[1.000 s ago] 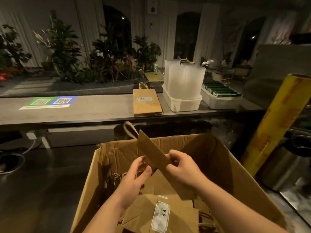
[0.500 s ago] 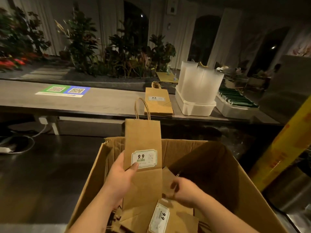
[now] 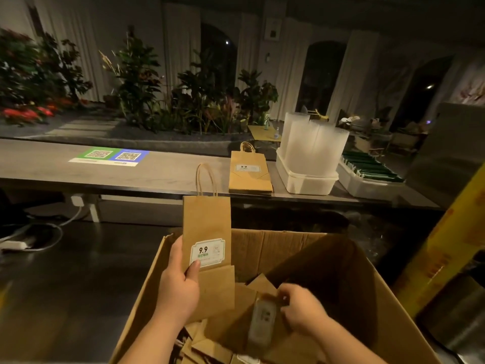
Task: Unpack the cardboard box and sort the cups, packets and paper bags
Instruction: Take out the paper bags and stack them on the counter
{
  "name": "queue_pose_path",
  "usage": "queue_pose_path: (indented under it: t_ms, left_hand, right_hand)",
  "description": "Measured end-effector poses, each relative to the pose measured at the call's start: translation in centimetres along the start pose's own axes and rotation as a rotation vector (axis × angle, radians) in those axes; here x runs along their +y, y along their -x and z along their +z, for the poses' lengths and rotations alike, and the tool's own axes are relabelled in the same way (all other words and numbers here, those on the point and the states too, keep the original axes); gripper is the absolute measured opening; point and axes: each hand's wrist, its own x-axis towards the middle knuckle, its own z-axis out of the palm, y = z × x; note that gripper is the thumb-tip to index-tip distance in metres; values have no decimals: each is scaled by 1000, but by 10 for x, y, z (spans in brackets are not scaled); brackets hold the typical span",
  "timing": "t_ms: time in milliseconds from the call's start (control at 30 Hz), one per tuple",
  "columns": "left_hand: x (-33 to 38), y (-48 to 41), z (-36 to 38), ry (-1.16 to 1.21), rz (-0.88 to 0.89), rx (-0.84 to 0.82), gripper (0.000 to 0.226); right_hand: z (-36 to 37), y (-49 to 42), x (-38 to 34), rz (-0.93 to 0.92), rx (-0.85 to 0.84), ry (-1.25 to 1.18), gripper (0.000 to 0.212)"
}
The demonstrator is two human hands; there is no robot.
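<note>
Left hand (image 3: 178, 290) grips a kraft paper bag (image 3: 207, 222) upright, likely for the twelve-o'clock bag stack (image 3: 249, 179); right hand (image 3: 304, 308) pinches the next bag (image 3: 262, 321) below.

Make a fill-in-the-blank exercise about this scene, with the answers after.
The left hand holds up a paper bag whose label reads ____.
The right hand grips a second bag inside the cardboard ____.
On the counter, the stack of bags lies ____ of the white tub of cups.
Answers: 9.9; box; left.
</note>
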Motion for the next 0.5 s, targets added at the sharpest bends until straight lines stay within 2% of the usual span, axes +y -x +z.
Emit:
queue_pose_path:
  t_ms: [100,200,367,500]
  left_hand:
    - [-3,-1,1,-13,33,4,58]
    - [-3,-2,1,63,-7,-48,56]
    - [-3,2,4,61,-27,-253,55]
    - [0,14,12,122,-39,-357,56]
  right_hand:
    - [-44,20,-9,-182,160,322,38]
    - [-89,38,-30,-372,193,676,25]
    - [-108,55,-71,-674,228,811,17]
    - [-90,44,-109,-876,293,715,16]
